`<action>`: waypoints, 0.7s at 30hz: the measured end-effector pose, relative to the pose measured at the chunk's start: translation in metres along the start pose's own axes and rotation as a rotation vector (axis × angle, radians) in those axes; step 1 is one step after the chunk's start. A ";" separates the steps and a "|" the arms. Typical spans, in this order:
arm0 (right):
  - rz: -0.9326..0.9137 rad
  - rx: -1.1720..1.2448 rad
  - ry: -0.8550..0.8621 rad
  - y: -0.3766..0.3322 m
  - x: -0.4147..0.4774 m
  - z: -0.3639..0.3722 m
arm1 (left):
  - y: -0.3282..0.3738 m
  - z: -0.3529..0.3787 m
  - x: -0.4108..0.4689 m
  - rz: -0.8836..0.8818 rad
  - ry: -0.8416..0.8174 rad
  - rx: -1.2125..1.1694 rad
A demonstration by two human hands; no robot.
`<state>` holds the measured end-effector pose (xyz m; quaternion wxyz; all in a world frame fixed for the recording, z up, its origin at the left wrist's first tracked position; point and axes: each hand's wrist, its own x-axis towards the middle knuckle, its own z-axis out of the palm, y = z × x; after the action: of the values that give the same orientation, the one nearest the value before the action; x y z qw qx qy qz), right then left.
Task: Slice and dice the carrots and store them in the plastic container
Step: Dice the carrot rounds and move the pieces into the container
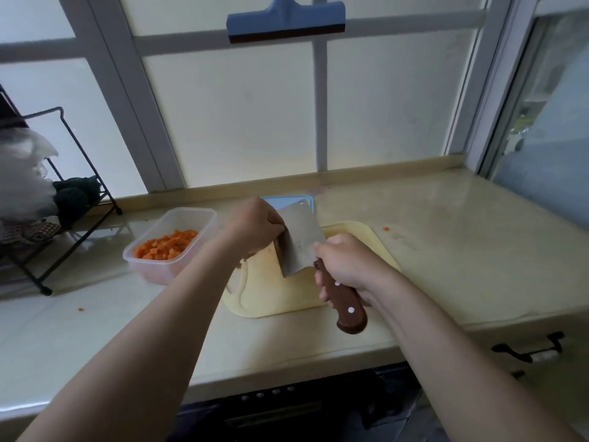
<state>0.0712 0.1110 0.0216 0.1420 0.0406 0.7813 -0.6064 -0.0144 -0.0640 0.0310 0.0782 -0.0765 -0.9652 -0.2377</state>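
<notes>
My right hand (344,266) grips the brown wooden handle of a cleaver (299,240). Its wide steel blade is tilted over the yellow cutting board (274,298), flat face up. My left hand (255,224) sits at the blade's left edge with fingers curled down against it. Whatever lies beneath that hand is hidden. To the left of the board stands a clear plastic container (204,218), partly filled with diced carrot (165,245). A blue lid (287,200) lies behind the blade.
A black wire rack (63,199) with bags and dark items stands at the far left. Stray carrot bits lie on the counter at the left front (81,309) and right of the board (386,229). A window is behind and a drawer handle (529,349) at lower right.
</notes>
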 end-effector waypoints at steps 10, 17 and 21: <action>-0.096 0.048 -0.110 -0.063 0.029 0.099 | -0.085 -0.080 -0.021 -0.113 0.247 0.049; -0.044 0.006 -0.108 -0.062 0.046 0.113 | -0.137 -0.074 -0.022 -0.258 0.178 0.072; -0.032 -0.002 -0.070 -0.060 0.051 0.096 | -0.149 -0.072 -0.020 -0.274 0.162 0.068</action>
<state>0.0246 -0.0027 0.0424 0.1595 0.0065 0.7770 -0.6089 -0.0147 -0.2306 0.0233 0.1251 0.0780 -0.9646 -0.2186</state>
